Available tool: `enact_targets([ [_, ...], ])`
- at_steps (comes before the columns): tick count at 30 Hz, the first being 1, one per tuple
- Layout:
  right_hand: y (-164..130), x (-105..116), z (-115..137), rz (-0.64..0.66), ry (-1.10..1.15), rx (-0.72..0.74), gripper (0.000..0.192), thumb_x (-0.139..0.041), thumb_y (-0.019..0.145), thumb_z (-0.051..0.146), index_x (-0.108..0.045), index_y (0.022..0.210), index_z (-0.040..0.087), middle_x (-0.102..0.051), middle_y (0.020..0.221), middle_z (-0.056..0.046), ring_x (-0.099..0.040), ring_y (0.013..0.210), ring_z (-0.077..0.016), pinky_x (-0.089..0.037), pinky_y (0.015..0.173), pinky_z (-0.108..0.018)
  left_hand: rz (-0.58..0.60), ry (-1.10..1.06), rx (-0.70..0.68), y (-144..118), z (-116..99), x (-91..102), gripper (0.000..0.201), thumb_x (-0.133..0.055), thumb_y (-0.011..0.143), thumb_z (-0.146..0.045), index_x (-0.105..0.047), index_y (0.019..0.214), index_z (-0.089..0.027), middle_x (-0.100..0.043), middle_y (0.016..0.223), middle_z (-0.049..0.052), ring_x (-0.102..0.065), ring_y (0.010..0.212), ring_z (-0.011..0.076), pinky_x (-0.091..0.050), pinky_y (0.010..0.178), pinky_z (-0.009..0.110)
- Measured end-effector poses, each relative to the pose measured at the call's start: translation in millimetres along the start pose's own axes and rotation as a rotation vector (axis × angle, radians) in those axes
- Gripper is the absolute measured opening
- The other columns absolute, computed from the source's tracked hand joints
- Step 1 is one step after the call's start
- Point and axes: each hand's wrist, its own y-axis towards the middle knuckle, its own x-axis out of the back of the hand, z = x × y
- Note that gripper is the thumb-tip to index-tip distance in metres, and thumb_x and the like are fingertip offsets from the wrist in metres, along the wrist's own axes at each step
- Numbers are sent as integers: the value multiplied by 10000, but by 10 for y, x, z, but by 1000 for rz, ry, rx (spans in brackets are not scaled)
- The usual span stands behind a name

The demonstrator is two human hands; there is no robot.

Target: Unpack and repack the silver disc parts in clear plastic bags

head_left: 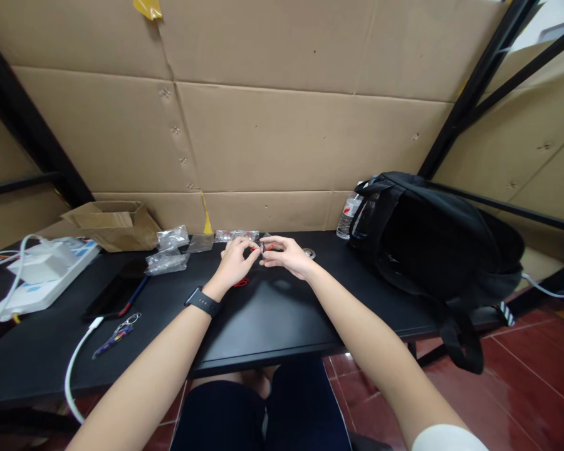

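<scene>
Your left hand [235, 260] pinches small clear piece [262, 248], fingertips clenched on its left end. Piece sits between both grips, above desk [272, 313], long axis unclear. Your right hand [286, 255] pinches right end, equally near.

Two bare forearms, left hand [235, 260] and right hand [289, 255] without gloves or rings; black smartwatch [202, 301] with a dark band just behind the left hand; white short sleeve [449, 437] far up the right arm; dark navy shorts [263, 413] below both hands.
</scene>
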Motion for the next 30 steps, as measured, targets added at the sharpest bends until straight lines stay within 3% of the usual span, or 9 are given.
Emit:
enact_targets([
  [4,22,14,-59,2,-126,51,582,-880,679,274,-651,1209,201,-693,1085,-64,-727,746,-149,-642,728,-327,41,30,-23,0,5,11,212,-569,943,-426,-704,943,-264,-684,1131,33,-559,1137,265,-404,1016,448],
  [7,57,68,-87,-61,-396,143,530,-824,741,313,-642,1228,215,-696,1086,-62,-702,754,-156,-605,732,-334,82,100,-32,-10,-4,12,225,-543,953,-429,-692,966,-261,-693,1142,40,-558,1138,277,-409,982,449],
  [11,118,183,-116,-187,-794,335,448,-666,895,365,-573,1310,226,-678,1195,-90,-652,1036,-210,-503,944,-381,108,241,-25,-21,4,0,199,-545,943,-410,-681,928,-267,-697,1121,42,-555,1121,301,-407,938,468],
  [15,194,241,-176,-221,-979,313,429,-486,1000,428,-488,1385,238,-609,1325,-128,-550,1238,-263,-396,1028,-470,33,321,-11,-5,62,3,124,-549,918,-322,-648,970,-268,-687,1134,53,-545,1143,306,-414,930,466],
  [19,259,261,-223,-316,-1021,287,465,-401,1024,475,-427,1432,252,-583,1359,-138,-520,1272,-287,-353,1036,-509,-51,349,44,21,112,18,192,-532,903,-270,-618,1074,-261,-662,1208,83,-524,1198,319,-428,937,468],
  [23,278,312,-248,-258,-997,220,455,-382,1028,474,-422,1424,253,-556,1402,-148,-516,1279,-295,-359,1027,-538,-65,345,53,34,139,25,248,-504,898,-236,-601,1126,-256,-651,1237,94,-537,1193,313,-435,937,472],
  [27,273,376,-248,-239,-1025,174,412,-393,1030,461,-458,1381,256,-572,1399,-144,-520,1290,-310,-347,1045,-589,21,327,15,35,171,-1,271,-466,914,-217,-602,1143,-265,-652,1272,87,-528,1249,303,-419,960,482],
  [30,273,411,-249,-240,-978,132,390,-410,1029,460,-472,1359,261,-578,1392,-129,-619,1171,-288,-369,1052,-602,145,302,-72,29,167,-35,299,-458,936,-235,-606,1191,-282,-643,1324,76,-536,1272,287,-401,992,484],
])
